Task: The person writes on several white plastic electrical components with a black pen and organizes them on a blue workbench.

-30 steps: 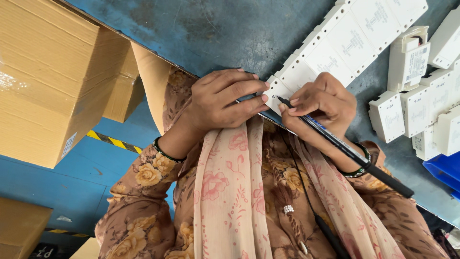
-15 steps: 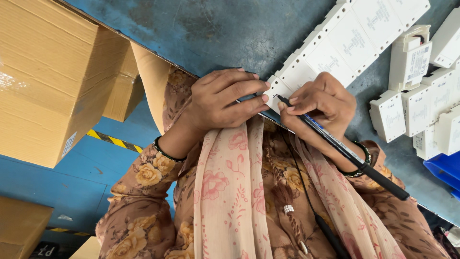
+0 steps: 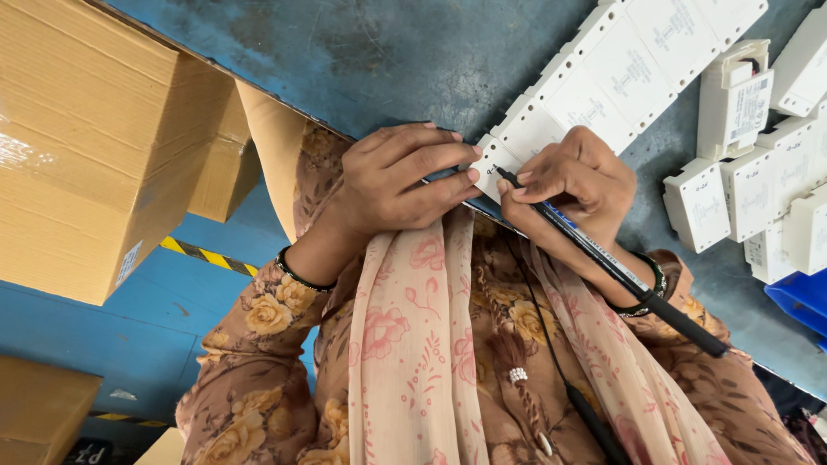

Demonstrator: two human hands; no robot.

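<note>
At table edge — left hand [image 3: 392,185] pins white module row [image 3: 603,82]; right hand [image 3: 564,185] grasps black pen [image 3: 620,271] — loose modules [image 3: 749,198] beside.

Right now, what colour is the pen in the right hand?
Black, the slim marker pen in the right hand; clearest in the head view.

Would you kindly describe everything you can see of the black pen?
The pen is long, slim and black, plastic by the look, with a pale band of print and a bit of blue near the grip. It lies slanted, tip up-left, tail down-right over the wrist. The right hand pinches it near the tip. The tip rests on the end of a white strip of modules, which the left hand steadies on the blue table.
</note>
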